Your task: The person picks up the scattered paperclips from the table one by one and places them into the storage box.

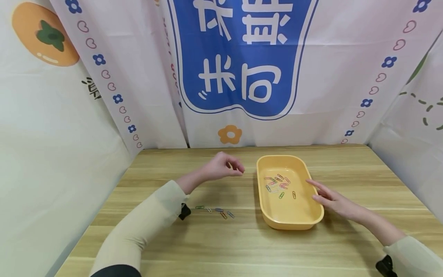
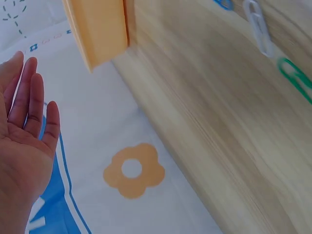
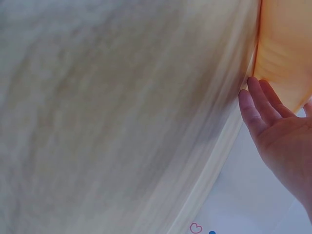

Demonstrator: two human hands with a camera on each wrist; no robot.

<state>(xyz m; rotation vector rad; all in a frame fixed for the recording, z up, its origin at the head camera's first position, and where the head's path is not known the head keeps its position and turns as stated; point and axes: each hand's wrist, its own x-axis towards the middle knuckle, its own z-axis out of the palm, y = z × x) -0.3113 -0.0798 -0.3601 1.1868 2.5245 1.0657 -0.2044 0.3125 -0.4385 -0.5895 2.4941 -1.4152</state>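
My left hand is raised over the table, left of the yellow tray, thumb and index tips close together. In the left wrist view the left hand has its fingers side by side; I cannot tell whether something small is between thumb and index. My right hand rests its fingertips at the tray's right rim. In the right wrist view its nearly straight fingers reach up along the tray's outer wall. Several colourful paper clips lie inside the tray.
On the wooden table, several loose paper clips lie in front of the left hand, near its wrist. A white printed cloth stands behind the table, with more cloth at both sides.
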